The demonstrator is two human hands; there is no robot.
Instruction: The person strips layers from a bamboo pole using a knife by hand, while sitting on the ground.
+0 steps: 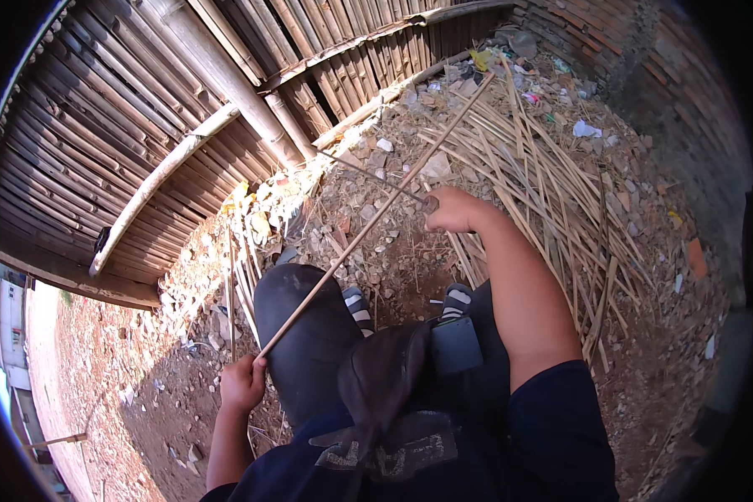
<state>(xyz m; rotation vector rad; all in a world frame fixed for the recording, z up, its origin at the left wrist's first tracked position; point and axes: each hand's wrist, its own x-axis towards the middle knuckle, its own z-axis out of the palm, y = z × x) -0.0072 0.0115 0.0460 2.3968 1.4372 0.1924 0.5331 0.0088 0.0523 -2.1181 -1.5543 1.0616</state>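
My left hand (242, 383) is closed around the lower end of a long, thin bamboo strip (351, 247), beside my left knee. The strip slants across my left thigh and away to the upper right. In my right hand (456, 209), held out ahead of my feet, is the round handle of a long, thin-bladed knife (368, 173). Its blade points left and crosses the strip; I cannot tell whether the two touch. Beyond and right of my right hand lies a pile of loose bamboo strips (531, 167).
A bamboo-slat wall (84, 159) with thick poles rises at the left and ahead. To the right stands a brick wall (678, 84). Stones, rubble and litter cover the ground. My sandalled feet (456, 301) are between the strips. A dark phone-like slab (456, 345) rests on my lap.
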